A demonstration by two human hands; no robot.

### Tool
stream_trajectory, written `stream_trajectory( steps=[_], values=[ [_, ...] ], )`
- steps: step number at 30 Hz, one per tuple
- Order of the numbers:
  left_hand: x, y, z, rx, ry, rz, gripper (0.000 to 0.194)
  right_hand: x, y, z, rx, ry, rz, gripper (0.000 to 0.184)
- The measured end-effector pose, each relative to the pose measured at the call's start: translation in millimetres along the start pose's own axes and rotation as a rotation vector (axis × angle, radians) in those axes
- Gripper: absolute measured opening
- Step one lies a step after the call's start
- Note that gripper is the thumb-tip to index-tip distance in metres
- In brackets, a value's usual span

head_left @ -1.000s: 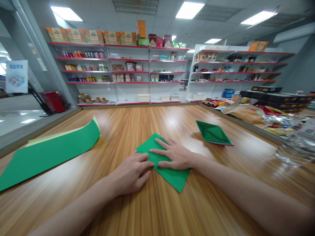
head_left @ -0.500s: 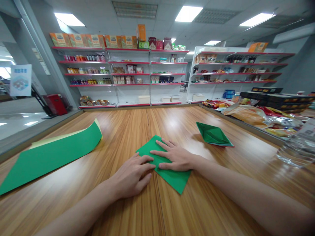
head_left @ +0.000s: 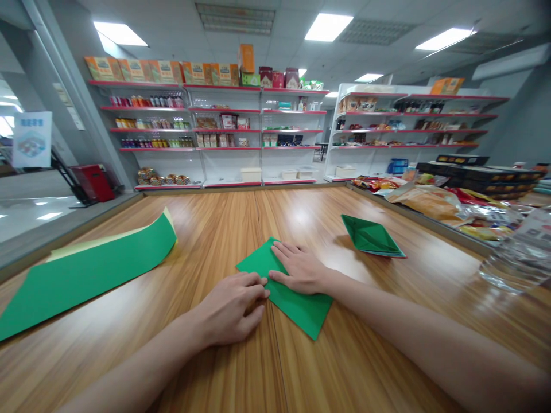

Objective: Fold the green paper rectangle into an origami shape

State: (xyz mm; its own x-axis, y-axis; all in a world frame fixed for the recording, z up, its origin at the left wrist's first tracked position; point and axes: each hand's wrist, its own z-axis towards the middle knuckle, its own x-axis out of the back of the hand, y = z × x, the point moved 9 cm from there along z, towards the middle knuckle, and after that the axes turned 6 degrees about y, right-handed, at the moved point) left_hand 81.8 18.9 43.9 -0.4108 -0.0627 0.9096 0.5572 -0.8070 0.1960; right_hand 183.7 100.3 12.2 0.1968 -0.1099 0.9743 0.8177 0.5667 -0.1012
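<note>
A green sheet of paper [head_left: 299,312] lies on the wooden table, turned so that one corner points towards me. My right hand [head_left: 301,268] rests flat on its upper right part, fingers stretched out and side by side. At the paper's near left edge is my left hand [head_left: 236,304], its fingers loosely bent, the fingertips touching the edge and the thumb apart. Part of the sheet is hidden under the hands. To the right stands a folded green paper piece [head_left: 372,235] with raised sides.
A stack of larger green paper [head_left: 99,269] with yellow beneath lies at the left, its far end curling up. A clear plastic bottle [head_left: 512,264] and snack bags [head_left: 430,202] are at the right. Stocked shelves [head_left: 228,132] stand behind the table [head_left: 206,229].
My right hand's spread fingers have come together, and the hand has shifted slightly on the paper. My left fingers are a little more bent. The paper stays in place.
</note>
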Motion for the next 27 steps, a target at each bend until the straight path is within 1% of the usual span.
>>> stream_trajectory(
  steps=[10, 15, 18, 21, 23, 24, 26, 27],
  values=[
    [-2.4, -2.2, 2.6, 0.038, -0.033, 0.021, 0.018, -4.5, 7.5, 10.6, -0.053, 0.015, -0.024, 0.086],
    [-2.2, -2.5, 7.5, 0.032, 0.001, 0.071, 0.018, 1.4, 2.7, 15.0, -0.030, 0.073, -0.058, 0.079],
    [-4.7, -6.4, 13.9, 0.080, 0.040, 0.111, 0.028, 4.0, 0.2, 17.0, -0.030, 0.102, -0.065, 0.075],
    [-6.9, -10.3, 23.6, 0.197, 0.103, 0.165, 0.035, 1.4, 0.4, 18.2, -0.018, 0.107, -0.067, 0.074],
    [-9.9, -4.4, 33.2, 0.217, 0.129, 0.227, 0.039, -2.4, 2.7, 18.9, -0.011, 0.104, -0.072, 0.075],
    [-12.5, 0.1, 38.8, 0.211, 0.126, 0.272, 0.042, -4.5, 4.1, 19.2, -0.009, 0.101, -0.077, 0.073],
    [-20.2, 4.6, 49.2, 0.230, 0.081, 0.363, 0.052, -7.8, 6.7, 19.4, -0.004, 0.093, -0.093, 0.066],
    [-22.3, 6.2, 53.6, 0.234, 0.080, 0.374, 0.055, -8.9, 7.4, 19.4, 0.001, 0.087, -0.103, 0.063]
  ],
)
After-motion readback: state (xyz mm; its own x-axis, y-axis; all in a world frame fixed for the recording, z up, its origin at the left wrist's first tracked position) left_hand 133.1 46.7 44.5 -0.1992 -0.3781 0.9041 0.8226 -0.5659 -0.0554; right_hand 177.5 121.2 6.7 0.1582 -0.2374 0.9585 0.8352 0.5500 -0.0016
